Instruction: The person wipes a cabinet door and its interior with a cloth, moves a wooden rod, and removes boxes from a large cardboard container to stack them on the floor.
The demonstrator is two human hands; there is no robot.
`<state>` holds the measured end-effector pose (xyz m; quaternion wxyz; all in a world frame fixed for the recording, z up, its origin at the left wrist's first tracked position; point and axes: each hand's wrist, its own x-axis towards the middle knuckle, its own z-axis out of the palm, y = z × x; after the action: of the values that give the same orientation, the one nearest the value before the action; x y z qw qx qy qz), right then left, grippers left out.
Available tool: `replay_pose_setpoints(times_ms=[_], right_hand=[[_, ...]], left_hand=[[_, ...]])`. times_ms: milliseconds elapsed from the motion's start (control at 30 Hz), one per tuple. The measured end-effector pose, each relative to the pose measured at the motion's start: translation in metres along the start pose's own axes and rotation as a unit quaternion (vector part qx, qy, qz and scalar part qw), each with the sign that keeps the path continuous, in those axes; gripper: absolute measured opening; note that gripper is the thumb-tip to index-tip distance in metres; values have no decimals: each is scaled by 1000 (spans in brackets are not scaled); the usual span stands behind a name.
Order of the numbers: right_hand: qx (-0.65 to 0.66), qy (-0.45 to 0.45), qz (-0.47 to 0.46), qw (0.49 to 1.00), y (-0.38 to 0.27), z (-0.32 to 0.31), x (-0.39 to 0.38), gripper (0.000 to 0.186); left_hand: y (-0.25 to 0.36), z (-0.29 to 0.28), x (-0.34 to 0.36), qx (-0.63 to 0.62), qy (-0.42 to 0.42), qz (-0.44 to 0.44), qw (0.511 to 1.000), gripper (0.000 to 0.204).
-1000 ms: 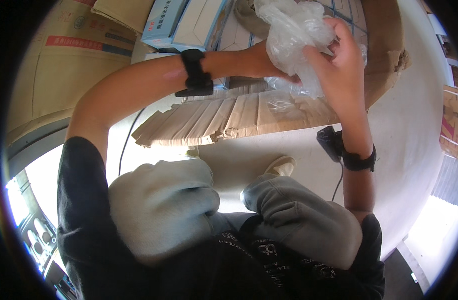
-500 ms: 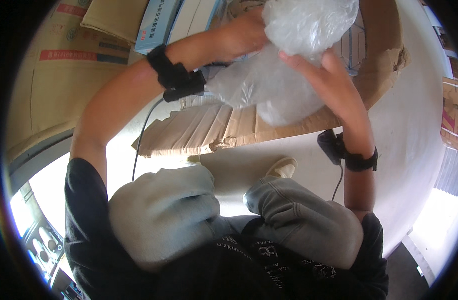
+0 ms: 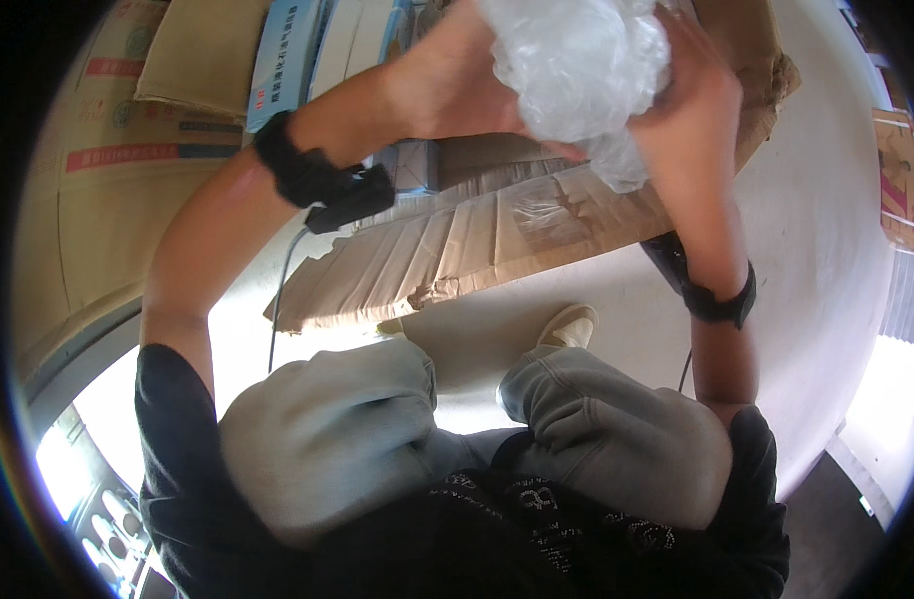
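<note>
A bunched, translucent plastic bag (image 3: 582,60) is held between both hands at the top of the view. My left hand (image 3: 467,85) is closed on it from the left, its fingers partly hidden behind the plastic. My right hand (image 3: 691,115) grips it from the right, fingers curled at its edge. Below them lies an open, torn cardboard carton (image 3: 447,240) with a creased flap. Blue-and-white long boxes (image 3: 287,55) sit inside it at the upper left. Both wrists wear black strapped devices with cables.
Large brown cartons (image 3: 97,190) stand along the left. A smaller printed box (image 3: 896,180) is at the far right rim. My bent knees and a beige shoe (image 3: 567,329) are below the carton, on a pale floor (image 3: 806,299).
The plastic bag, loose and spread down over the flap half a second ago, is now more bunched and higher. My left arm has shifted lower-left, and my right hand moved outward to the bag's side.
</note>
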<state>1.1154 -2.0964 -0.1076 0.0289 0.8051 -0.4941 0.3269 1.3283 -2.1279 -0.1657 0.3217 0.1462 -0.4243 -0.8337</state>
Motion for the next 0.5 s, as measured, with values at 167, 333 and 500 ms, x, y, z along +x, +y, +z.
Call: replay_pose_setpoints(times_ms=[167,333,500], right_hand=[[197,-48,41,978,4,-5,-2,73],[55,-16,43,997,-44,-13,8,83],[194,-78,84,974,-34,-2,-3,59]], left_hand=[[-7,-4,31,58,156,-37,985,44],[8,-70,46,-32,208,-164,964,39],[-15,2,21,-5,78,-6,997,43]])
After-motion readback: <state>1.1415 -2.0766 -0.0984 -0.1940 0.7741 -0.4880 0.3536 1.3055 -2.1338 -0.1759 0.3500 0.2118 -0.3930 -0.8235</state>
